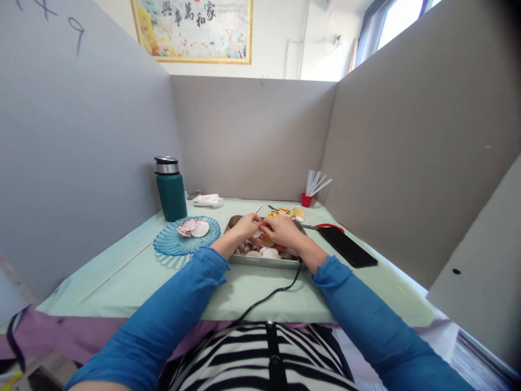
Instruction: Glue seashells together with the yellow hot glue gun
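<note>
Over a metal tray (260, 262) of seashells (269, 253), my left hand (245, 226) and my right hand (280, 229) meet with bent fingers pinched together. Whatever is between the fingertips is too small and covered to make out. A thin white stick-like tip (259, 208) shows just beyond the left fingers. On the left, a blue scalloped glass plate (163, 242) bears a few shells (199, 228), white and pinkish. Behind my right hand lie small yellow and orange decorated pieces (285, 212).
A black phone (348, 247) and red-handled scissors (330, 226) lie right of the tray. White sticks (314, 183) stand in a red cup (306, 200). A green bottle (171, 195) and white plastic packet (208, 200) are at back left. A black cord (268, 296) crosses the front.
</note>
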Demonstrator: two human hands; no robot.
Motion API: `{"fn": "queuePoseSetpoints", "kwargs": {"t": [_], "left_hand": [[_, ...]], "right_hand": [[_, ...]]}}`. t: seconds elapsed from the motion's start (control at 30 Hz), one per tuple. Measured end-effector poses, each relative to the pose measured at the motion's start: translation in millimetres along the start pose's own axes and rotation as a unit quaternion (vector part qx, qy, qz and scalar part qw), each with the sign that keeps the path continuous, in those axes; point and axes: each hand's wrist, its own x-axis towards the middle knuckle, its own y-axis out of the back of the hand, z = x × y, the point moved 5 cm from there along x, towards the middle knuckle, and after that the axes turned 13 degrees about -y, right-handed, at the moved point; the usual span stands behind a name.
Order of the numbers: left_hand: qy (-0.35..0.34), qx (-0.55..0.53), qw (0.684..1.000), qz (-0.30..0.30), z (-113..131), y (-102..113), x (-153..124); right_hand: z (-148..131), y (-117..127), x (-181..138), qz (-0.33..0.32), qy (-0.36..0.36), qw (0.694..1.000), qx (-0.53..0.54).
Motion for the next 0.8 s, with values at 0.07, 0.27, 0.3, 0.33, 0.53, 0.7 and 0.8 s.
{"fn": "queuePoseSetpoints", "kwargs": {"t": [0.07, 0.27, 0.3, 0.33, 0.53, 0.7, 0.8], "left_hand": [[0.000, -0.002, 1.000, -0.004, -0.8, -0.1, 0.5], [-0.007, -0.007, 1.000, -0.012, -2.5, -0.4, 1.7], [-0.007, -0.008, 1.000, -0.012, -2.7, -0.4, 1.7], [-0.007, -0.009, 1.000, -0.012, -2.8, -0.5, 1.7], [-0.011, -0.010, 1.000, -0.012, -3.6, -0.9, 2.0], [-0.018, -0.011, 1.000, -0.015, -5.1, -1.0, 3.5], [-0.020, -0.010, 1.000, -0.016, -4.8, -1.2, 3.5]], "right_hand": [[0.1, -0.2, 0.0, 0.001, 0.002, 1.000, 0.001], [0.2, -0.2, 0.2, 0.009, 0.011, 1.000, 0.002], [0.0, -0.1, 0.2, 0.008, 0.011, 1.000, 0.000], [0.0, -0.1, 0.2, 0.006, 0.011, 1.000, -0.002], [0.1, -0.2, -0.2, -0.005, 0.000, 1.000, 0.001], [0.6, -1.3, -0.1, -0.008, 0.000, 1.000, 0.000], [0.7, -1.2, 0.0, -0.008, -0.001, 1.000, -0.002]]}}
